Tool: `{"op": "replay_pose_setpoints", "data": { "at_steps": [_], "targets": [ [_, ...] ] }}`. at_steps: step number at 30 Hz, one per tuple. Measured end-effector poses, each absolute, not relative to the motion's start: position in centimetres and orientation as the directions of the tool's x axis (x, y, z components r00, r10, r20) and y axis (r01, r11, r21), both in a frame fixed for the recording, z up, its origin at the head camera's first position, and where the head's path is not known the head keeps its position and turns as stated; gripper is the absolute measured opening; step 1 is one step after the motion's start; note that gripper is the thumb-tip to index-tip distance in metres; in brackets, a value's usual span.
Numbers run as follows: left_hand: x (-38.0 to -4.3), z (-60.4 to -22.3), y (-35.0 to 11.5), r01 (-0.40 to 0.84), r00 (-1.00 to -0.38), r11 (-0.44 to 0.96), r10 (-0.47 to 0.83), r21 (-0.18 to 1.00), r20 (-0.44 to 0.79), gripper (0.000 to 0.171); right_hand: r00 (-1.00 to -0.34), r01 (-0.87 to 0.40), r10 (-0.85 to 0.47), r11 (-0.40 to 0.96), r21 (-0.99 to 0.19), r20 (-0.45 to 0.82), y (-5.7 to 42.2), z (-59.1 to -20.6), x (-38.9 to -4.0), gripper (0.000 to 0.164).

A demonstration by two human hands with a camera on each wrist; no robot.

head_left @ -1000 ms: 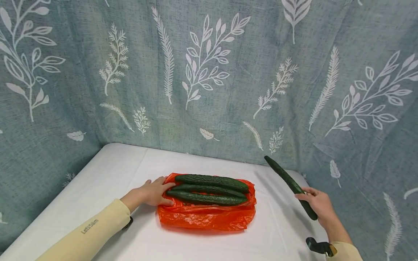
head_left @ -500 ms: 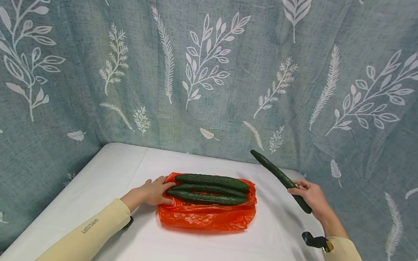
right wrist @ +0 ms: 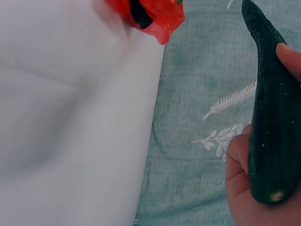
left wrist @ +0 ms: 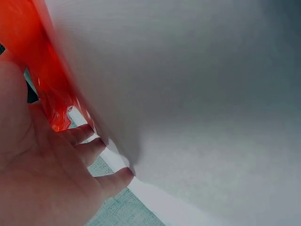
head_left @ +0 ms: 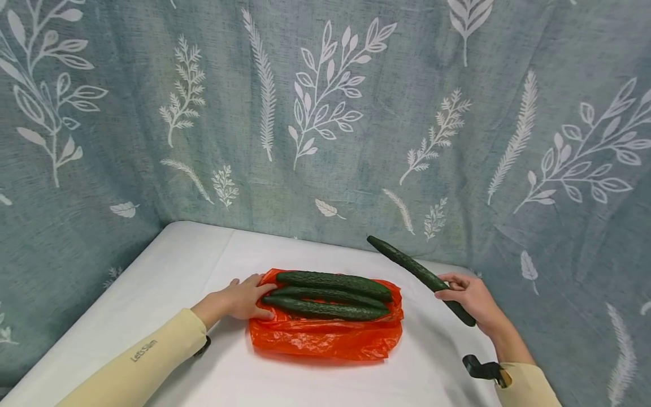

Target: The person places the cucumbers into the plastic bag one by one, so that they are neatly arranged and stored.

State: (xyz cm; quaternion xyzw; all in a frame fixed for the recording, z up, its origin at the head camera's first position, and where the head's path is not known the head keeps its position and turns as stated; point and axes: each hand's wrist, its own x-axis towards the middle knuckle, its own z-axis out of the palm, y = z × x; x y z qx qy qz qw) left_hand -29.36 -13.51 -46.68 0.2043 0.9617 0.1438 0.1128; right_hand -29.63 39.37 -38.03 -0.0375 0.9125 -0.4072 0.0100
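A cucumber is held above the table's right side, its far end raised and pointing left. My right hand grips it near its lower end, thumb on one side and fingers on the other; the right wrist view shows this cucumber close up. Three more cucumbers lie side by side on a red plastic bag at the table's middle. Over the bag's left edge rests my left hand, fingers spread. In the left wrist view its extended fingers reach the tabletop beside the bag.
A white-covered table lies beneath everything. Grey-green curtains with white leaf prints rise along its back and sides. A dark strap-on device sits at my right wrist.
My right hand has carried the cucumber leftward, nearer the bag. The left hand and the cucumbers on the bag have stayed in place; the whole view has shifted slightly.
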Motion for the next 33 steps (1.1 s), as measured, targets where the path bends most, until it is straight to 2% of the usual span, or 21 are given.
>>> {"op": "replay_pose_setpoints", "data": {
  "at_steps": [9,18,23,33],
  "targets": [
    [-29.2,-46.5,-13.5,0.361,-0.893,0.872,0.426,0.331,-0.147,0.081,-0.981,-0.142,-0.193,0.678,-0.721,0.011,37.8,-37.2,-29.7,0.057],
    [-29.3,-46.6,-13.5,0.357,-0.894,0.874,0.422,0.330,-0.151,0.081,-0.957,-0.171,-0.290,0.636,-0.753,-0.028,35.6,-37.1,-30.2,0.053],
    [-29.3,-46.6,-13.5,0.357,-0.894,0.875,0.422,0.327,-0.153,0.080,-0.935,-0.183,-0.352,0.606,-0.774,-0.054,34.2,-37.3,-30.5,0.049],
    [-29.3,-46.5,-13.6,0.355,-0.894,0.875,0.421,0.329,-0.152,0.081,-0.886,-0.272,-0.460,0.616,-0.739,-0.058,31.8,-38.3,-31.9,0.043]
  ]
}}
